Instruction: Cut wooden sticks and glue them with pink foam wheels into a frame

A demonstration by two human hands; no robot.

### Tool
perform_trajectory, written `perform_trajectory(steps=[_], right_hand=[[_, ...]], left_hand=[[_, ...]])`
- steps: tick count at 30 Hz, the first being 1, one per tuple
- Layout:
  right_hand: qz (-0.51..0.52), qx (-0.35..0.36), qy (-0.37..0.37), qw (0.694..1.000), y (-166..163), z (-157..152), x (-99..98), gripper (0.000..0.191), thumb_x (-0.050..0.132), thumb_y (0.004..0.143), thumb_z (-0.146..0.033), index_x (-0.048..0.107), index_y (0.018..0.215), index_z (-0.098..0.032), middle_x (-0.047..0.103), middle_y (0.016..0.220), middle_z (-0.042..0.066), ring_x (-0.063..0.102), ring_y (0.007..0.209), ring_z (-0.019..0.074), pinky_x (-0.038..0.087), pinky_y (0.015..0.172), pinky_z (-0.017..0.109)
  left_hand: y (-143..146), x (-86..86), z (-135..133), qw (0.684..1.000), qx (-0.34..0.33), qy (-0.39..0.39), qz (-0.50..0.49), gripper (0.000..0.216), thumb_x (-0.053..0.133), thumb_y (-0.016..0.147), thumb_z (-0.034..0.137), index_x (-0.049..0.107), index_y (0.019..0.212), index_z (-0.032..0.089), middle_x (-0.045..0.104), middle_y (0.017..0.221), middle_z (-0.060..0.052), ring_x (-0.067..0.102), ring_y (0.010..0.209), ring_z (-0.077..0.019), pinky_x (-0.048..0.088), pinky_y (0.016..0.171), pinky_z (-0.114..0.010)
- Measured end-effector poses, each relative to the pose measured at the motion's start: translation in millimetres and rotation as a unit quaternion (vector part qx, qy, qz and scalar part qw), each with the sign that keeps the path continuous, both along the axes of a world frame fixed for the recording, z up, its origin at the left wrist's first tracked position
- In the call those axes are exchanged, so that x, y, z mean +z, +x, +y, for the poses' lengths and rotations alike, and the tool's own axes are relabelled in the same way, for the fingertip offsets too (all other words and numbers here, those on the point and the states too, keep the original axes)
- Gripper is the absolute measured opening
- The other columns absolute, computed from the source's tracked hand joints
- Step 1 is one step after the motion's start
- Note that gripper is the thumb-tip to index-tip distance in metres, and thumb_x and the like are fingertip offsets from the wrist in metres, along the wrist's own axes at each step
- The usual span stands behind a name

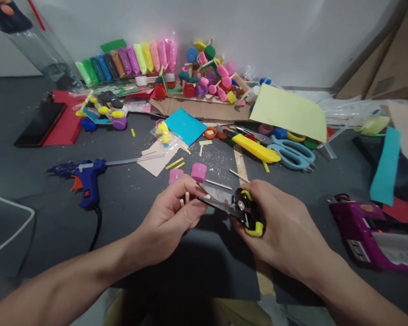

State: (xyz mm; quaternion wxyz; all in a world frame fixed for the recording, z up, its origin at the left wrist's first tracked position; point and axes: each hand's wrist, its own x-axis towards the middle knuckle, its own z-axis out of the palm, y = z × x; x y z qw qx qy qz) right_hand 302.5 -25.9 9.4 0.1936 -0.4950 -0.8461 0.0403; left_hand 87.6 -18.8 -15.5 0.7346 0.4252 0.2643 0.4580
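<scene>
My right hand (285,226) is closed around the handles of black-and-yellow snips (242,206), whose blades are apart and point left. Between the blades shows the pale end of a thin wooden stick (207,196). My left hand (170,215) pinches that stick at the blade tips, and more short stick ends (187,196) poke up between its fingers. Just beyond my hands are two pink bottle caps (199,172). One loose thin stick (218,184) lies behind the blades. Much of what the left fingers hold is hidden.
At left lies a blue glue gun (90,179) with its cord. Behind are a yellow utility knife (256,148), blue-handled scissors (290,151), blue paper (185,126) and a small toy car (104,113). A purple device (363,231) sits at right; a water bottle (47,54) stands back left.
</scene>
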Motion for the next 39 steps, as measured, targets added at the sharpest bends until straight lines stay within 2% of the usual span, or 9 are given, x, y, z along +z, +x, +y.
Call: perform_trajectory(steps=[4, 10, 13, 17, 25, 30, 35, 39], right_hand=[[0.01, 0.007, -0.008, 1.0, -1, -1, 1.4, 0.016, 0.058, 0.079, -0.026, 0.055, 0.091, -0.017, 0.06, 0.073, 0.005, 0.056, 0.061, 0.0195, 0.043, 0.054, 0.029], [0.042, -0.003, -0.094, 0.995, -5, 0, 8.9, 0.012, 0.056, 0.082, -0.03, 0.054, 0.086, -0.019, 0.061, 0.073, 0.004, 0.054, 0.058, 0.0177, 0.04, 0.053, 0.028], [0.04, -0.011, -0.11, 0.993, -4, -1, 10.3, 0.011, 0.056, 0.082, -0.03, 0.054, 0.085, -0.019, 0.062, 0.073, 0.004, 0.054, 0.058, 0.0179, 0.04, 0.053, 0.028], [0.017, -0.005, -0.082, 0.996, 0, -1, 9.6, 0.01, 0.057, 0.08, -0.027, 0.055, 0.086, -0.018, 0.061, 0.07, 0.004, 0.055, 0.057, 0.0187, 0.039, 0.052, 0.028], [-0.028, 0.011, -0.001, 1.0, 5, -1, 7.5, 0.011, 0.054, 0.078, -0.024, 0.055, 0.086, -0.017, 0.058, 0.07, 0.005, 0.053, 0.055, 0.0186, 0.038, 0.05, 0.028], [-0.032, 0.007, 0.025, 0.999, 7, -2, 4.6, 0.004, 0.053, 0.077, -0.021, 0.049, 0.078, -0.022, 0.055, 0.064, 0.002, 0.05, 0.052, 0.0177, 0.034, 0.049, 0.028], [0.013, -0.007, -0.034, 0.999, 4, -1, 4.0, 0.01, 0.056, 0.081, -0.027, 0.054, 0.086, -0.019, 0.061, 0.07, 0.003, 0.054, 0.055, 0.0183, 0.038, 0.052, 0.028], [0.041, -0.002, -0.073, 0.997, 1, 1, 6.6, 0.015, 0.058, 0.081, -0.031, 0.055, 0.091, -0.019, 0.063, 0.074, 0.004, 0.056, 0.058, 0.0187, 0.041, 0.054, 0.029]], left_hand=[[1, -3.5, 0, 0.999, 0.022, 0.032, 0.006, 0.006, 0.064, 0.096, 0.027, 0.059, 0.092, 0.025, 0.044, 0.07, 0.007, 0.03, 0.053, -0.0047, 0.023, 0.047, -0.018], [0, -1.5, 2, 0.997, 0.036, 0.055, 0.037, 0.005, 0.065, 0.095, 0.028, 0.063, 0.092, 0.025, 0.051, 0.08, 0.004, 0.034, 0.055, -0.0045, 0.028, 0.049, -0.018], [-1, -0.6, 3, 0.995, 0.042, 0.063, 0.065, 0.008, 0.066, 0.095, 0.031, 0.064, 0.092, 0.023, 0.055, 0.082, 0.003, 0.034, 0.056, -0.0053, 0.03, 0.051, -0.02], [-1, -0.4, 3, 0.994, 0.037, 0.062, 0.082, 0.012, 0.067, 0.094, 0.032, 0.064, 0.09, 0.022, 0.057, 0.08, 0.003, 0.034, 0.056, -0.0061, 0.03, 0.052, -0.021], [-3, -2.9, 3, 0.994, 0.021, 0.064, 0.084, 0.011, 0.064, 0.096, 0.03, 0.063, 0.089, 0.022, 0.049, 0.074, 0.004, 0.031, 0.056, -0.0065, 0.026, 0.051, -0.021], [-3, 1.0, 3, 0.993, 0.015, 0.051, 0.101, 0.017, 0.066, 0.094, 0.033, 0.06, 0.085, 0.02, 0.044, 0.069, 0.005, 0.028, 0.055, -0.0068, 0.023, 0.049, -0.022], [-2, 3.0, 4, 0.995, 0.024, 0.052, 0.082, 0.02, 0.067, 0.093, 0.037, 0.058, 0.085, 0.021, 0.044, 0.065, 0.005, 0.028, 0.053, -0.0073, 0.022, 0.048, -0.022], [-4, 1.4, 5, 0.992, 0.041, 0.066, 0.095, 0.017, 0.068, 0.093, 0.037, 0.064, 0.089, 0.021, 0.057, 0.076, 0.002, 0.035, 0.056, -0.0074, 0.028, 0.05, -0.022]])
